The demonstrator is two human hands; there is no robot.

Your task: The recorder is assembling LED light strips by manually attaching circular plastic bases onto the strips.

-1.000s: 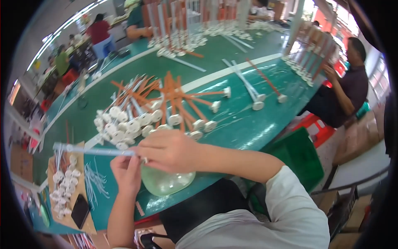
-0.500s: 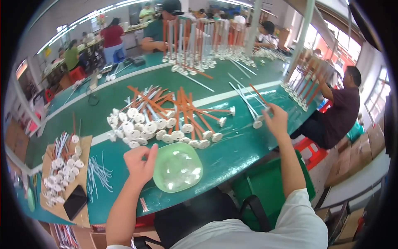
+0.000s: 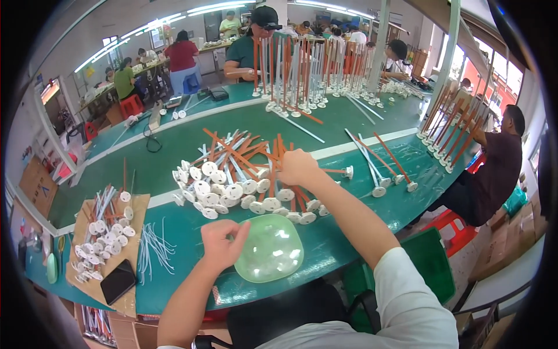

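My right hand [image 3: 299, 168] is closed over the right part of a pile of orange and whitish sticks with white round bases [image 3: 234, 191]. Its fingers curl around an orange stick; their tips are partly hidden. Beside a light green square bowl [image 3: 268, 250] is my left hand [image 3: 224, 244], held in a fist with the thumb up near the rim. What that fist holds, if anything, does not show. The bowl contains something clear and shiny. To the right of the pile lie several separate sticks with white bases [image 3: 379, 191], some orange and some whitish.
At left, cardboard [image 3: 138, 256] bears more based sticks and a black phone [image 3: 118, 282], beside thin white strands [image 3: 154, 250]. Upright sticks [image 3: 302, 75] stand across the green table [image 3: 192, 122], others at far right [image 3: 459, 128]. Several people work around; a green crate [image 3: 427, 262] is near my right.
My right hand has moved left from the separate sticks to the pile. Another orange stick now shows among the separate ones. My left hand keeps its place by the bowl; the view has shifted.
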